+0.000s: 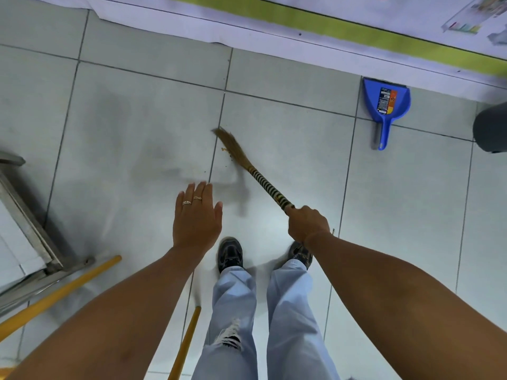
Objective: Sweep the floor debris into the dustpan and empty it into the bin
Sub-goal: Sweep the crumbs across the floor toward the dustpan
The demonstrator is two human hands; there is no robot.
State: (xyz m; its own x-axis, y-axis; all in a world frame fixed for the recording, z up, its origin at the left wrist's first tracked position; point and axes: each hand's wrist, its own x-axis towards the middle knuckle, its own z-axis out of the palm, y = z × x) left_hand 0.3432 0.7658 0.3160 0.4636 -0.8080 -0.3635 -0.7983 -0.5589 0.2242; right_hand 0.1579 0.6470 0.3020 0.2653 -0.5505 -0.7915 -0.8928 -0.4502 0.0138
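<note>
My right hand [307, 223] grips the striped handle of a short straw broom [247, 164], whose bristles touch the tiled floor ahead of my feet. Small orange-brown crumbs of debris [225, 150] lie beside the bristles near a tile joint. My left hand [196, 215] hovers flat, palm down, fingers together, holding nothing. A blue dustpan [386, 105] leans upright against the wall base to the far right, handle pointing down toward me. The dark grey bin [491, 130] shows only partly at the right edge.
A metal rack or shelf frame [30, 242] stands at the left. Two yellow wooden poles [57, 294] [185, 344] lie near my legs. A white wall with a green stripe [343, 28] runs along the far side.
</note>
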